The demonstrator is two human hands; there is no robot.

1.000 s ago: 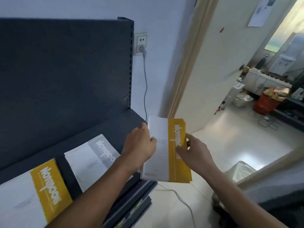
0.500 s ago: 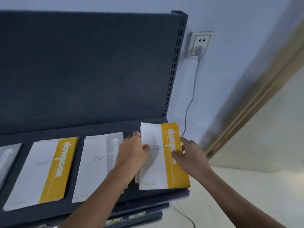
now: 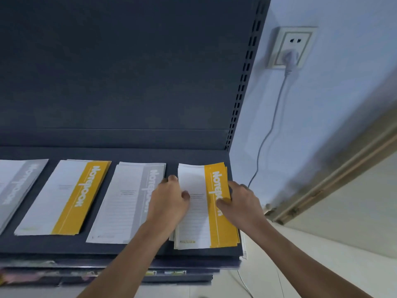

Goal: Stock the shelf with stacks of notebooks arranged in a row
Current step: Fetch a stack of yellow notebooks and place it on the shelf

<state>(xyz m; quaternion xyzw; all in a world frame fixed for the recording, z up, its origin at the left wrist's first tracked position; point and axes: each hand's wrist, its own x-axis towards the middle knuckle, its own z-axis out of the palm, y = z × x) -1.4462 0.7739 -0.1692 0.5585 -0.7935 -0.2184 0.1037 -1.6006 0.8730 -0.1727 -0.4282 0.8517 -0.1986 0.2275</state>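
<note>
Both your hands grip the rightmost stack of notebooks (image 3: 193,224), the one with the yellow band, which lies flat on the dark shelf (image 3: 133,248) at its right end. Your left hand (image 3: 169,204) takes the stack's left long edge: the fingers curl down over that edge into the narrow gap beside the neighbouring stack, and the thumb lies across the white part of the top cover. Your right hand (image 3: 241,204) takes the opposite long edge, thumb pressed onto the yellow band, the other fingers wrapped round the outer side where their tips are hidden. The stack sits squarely between the two grips, held near its middle, its far end reaching past your knuckles toward the back panel (image 3: 129,72) and its near end close to the shelf's front lip. Its covers are slightly fanned, the edges not quite flush. Just beside your left hand lies a grey-banded stack (image 3: 126,203), then another yellow-banded stack (image 3: 64,196), then a second grey one (image 3: 15,186) cut off at the view's edge, all flat and side by side in one row. Right of the shelf's slotted upright (image 3: 242,82) a white plug (image 3: 289,55) sits in a wall socket (image 3: 305,39), its cable (image 3: 268,136) hanging down behind the shelf's corner.
</note>
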